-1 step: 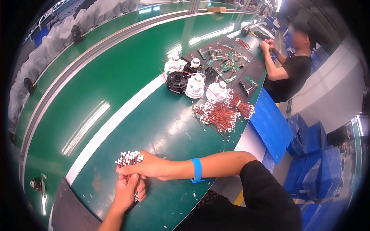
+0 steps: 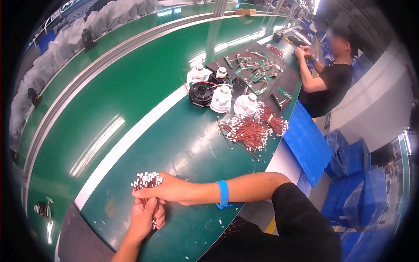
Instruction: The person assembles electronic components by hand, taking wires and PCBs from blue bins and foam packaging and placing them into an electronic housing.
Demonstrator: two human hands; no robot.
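Observation:
A bundle of short dark-red wires with white connector ends [image 2: 147,178] stands roughly upright in my two hands, above the near part of the green worktop. My right hand [image 2: 168,187], with a blue band on its wrist, is wrapped round the upper part, just below the white connectors. Lower down, my left hand [image 2: 146,216] closes round the same wires, its thumb pointing up. A few white ends poke out beneath its fingers. The fingers hide the middle of the bundle.
Farther along the worktop [image 2: 174,144] lie a loose wire pile [image 2: 251,133], a banded wire bundle [image 2: 273,120], white motor-like units [image 2: 221,98], a black round housing [image 2: 201,93] and green circuit boards [image 2: 259,72]. A co-worker [image 2: 329,78] sits at far right, near blue bins [image 2: 362,192].

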